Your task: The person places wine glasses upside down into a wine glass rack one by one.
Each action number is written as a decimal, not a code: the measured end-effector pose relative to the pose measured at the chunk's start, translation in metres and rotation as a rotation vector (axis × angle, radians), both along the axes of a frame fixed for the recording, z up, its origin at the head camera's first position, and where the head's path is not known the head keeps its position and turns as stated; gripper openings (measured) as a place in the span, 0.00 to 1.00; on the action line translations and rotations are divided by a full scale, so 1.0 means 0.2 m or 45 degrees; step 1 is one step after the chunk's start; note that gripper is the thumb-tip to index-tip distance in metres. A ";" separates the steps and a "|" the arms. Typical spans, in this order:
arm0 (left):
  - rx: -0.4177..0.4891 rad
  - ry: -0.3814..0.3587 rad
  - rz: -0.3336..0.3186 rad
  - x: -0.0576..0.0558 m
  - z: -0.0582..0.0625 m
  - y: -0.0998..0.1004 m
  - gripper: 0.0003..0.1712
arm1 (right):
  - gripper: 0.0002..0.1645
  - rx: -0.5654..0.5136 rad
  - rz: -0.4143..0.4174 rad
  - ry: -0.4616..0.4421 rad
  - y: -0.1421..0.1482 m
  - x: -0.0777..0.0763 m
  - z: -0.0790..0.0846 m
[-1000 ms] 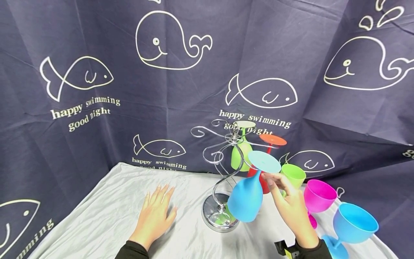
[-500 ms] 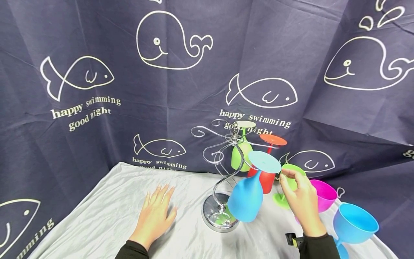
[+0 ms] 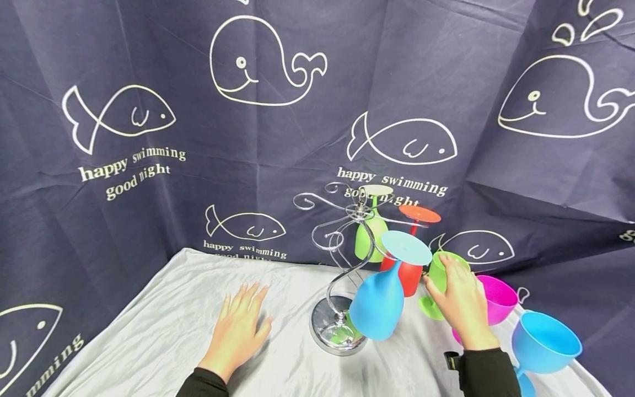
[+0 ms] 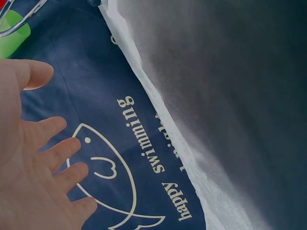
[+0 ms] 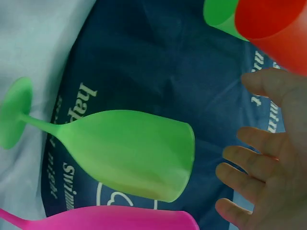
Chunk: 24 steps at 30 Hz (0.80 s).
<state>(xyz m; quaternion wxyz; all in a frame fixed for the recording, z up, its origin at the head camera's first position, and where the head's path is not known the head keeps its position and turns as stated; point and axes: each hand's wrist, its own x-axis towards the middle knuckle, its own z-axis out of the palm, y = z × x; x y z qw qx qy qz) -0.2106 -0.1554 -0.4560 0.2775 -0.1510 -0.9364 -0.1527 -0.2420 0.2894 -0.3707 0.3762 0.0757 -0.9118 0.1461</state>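
Note:
My right hand (image 3: 461, 300) hovers by the upright green goblet (image 5: 129, 153), fingers extended and apart from it in the right wrist view. A blue goblet (image 3: 379, 303) hangs upside down by its foot from the chrome rack (image 3: 339, 331), tilted, nearest me. Behind it a red goblet (image 3: 410, 275) and another green goblet (image 3: 369, 240) hang the same way. Over the cloth to the left, my left hand (image 3: 238, 333) is spread palm down and holds nothing; whether it touches the cloth I cannot tell.
A magenta goblet (image 3: 498, 300) and a second blue goblet (image 3: 543, 347) stand upright at the right, the magenta one partly behind my right hand. White cloth (image 3: 163, 320) covers the table. A dark curtain (image 3: 278, 143) with whale and fish drawings hangs behind.
My right hand has left the hanging blue goblet and moved right toward the standing green one, its fingers spreading. The blue goblet stays on the rack. My left hand has not moved.

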 end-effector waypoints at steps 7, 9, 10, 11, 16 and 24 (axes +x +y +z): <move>0.006 -0.015 -0.001 0.00 0.00 0.00 0.35 | 0.39 0.035 -0.006 -0.086 0.02 -0.02 -0.04; 0.009 -0.018 -0.002 0.00 0.00 0.00 0.35 | 0.39 0.039 -0.011 -0.115 0.03 -0.02 -0.05; 0.009 -0.019 -0.001 0.00 0.00 0.00 0.35 | 0.39 0.038 -0.012 -0.128 0.03 -0.03 -0.06; 0.009 -0.019 -0.001 0.00 0.00 0.00 0.35 | 0.39 0.038 -0.014 -0.139 0.03 -0.03 -0.06; 0.007 -0.014 0.000 0.00 0.00 0.00 0.35 | 0.38 0.051 -0.007 -0.116 0.04 -0.04 -0.09; 0.006 -0.010 -0.002 0.00 0.00 0.00 0.35 | 0.32 0.058 0.008 0.009 0.04 -0.05 -0.10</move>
